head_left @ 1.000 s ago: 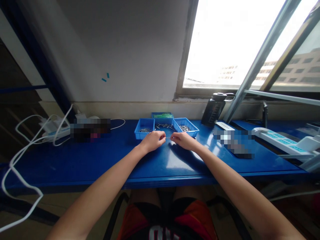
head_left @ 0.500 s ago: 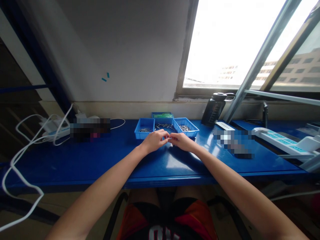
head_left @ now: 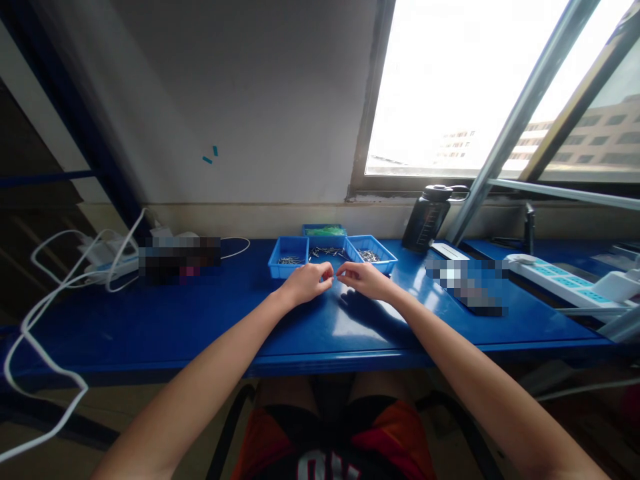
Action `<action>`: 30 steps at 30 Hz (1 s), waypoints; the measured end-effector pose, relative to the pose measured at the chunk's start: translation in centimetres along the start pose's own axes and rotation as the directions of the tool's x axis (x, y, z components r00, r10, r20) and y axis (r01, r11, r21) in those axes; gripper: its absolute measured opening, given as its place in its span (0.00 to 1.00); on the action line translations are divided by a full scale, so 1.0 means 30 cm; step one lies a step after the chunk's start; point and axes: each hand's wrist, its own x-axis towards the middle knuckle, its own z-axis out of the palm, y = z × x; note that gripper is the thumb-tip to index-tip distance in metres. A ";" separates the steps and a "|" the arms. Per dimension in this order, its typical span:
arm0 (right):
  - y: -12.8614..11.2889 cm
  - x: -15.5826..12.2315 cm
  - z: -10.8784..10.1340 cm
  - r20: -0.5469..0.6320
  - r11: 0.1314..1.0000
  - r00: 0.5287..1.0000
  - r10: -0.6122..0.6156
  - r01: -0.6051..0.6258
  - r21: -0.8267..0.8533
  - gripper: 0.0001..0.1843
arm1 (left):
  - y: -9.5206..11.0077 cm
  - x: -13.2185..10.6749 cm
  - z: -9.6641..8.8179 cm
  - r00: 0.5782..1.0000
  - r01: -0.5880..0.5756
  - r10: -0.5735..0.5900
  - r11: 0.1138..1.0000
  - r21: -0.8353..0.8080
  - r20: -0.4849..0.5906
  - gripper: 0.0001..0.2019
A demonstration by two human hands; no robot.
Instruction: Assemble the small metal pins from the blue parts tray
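My left hand (head_left: 307, 283) hovers over the blue table in front of the left blue bin (head_left: 289, 271), its fingers curled in a pinch. A short gap to the right, my right hand (head_left: 367, 280) faces it with thumb and fingertips pinched together. Anything between either hand's fingers is too small to make out. Small metal pieces (head_left: 289, 261) lie in the left bin, and similar metal pieces (head_left: 369, 256) fill the bottom of the right blue bin (head_left: 384, 265). More loose metal pieces (head_left: 327, 251) are spread between these two bins.
Behind them stands a blue bin with green material (head_left: 325, 231). A black water bottle (head_left: 427, 219) is at the back right, near a white power strip (head_left: 560, 280). White cables (head_left: 30, 340) hang at the left. The table's front edge (head_left: 340, 363) runs before my lap.
My hands were touching at the fingertips; now they have drawn slightly apart, leaving a narrow gap. The bins have stayed in place.
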 end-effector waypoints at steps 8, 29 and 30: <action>0.001 -0.003 0.005 0.064 1.000 0.998 -0.001 0.001 -0.002 0.13 | 0.000 0.002 0.001 0.998 -0.043 0.041 0.999 0.032 0.043 0.09; 0.046 -0.002 -0.003 0.051 0.995 0.996 0.069 -0.065 -0.073 0.10 | 0.002 -0.005 -0.017 0.994 0.088 -0.095 0.990 0.107 0.060 0.15; 0.047 -0.002 -0.004 0.054 0.995 0.996 0.068 -0.063 -0.075 0.10 | 0.002 -0.006 -0.017 0.994 0.089 -0.096 0.990 0.113 0.060 0.16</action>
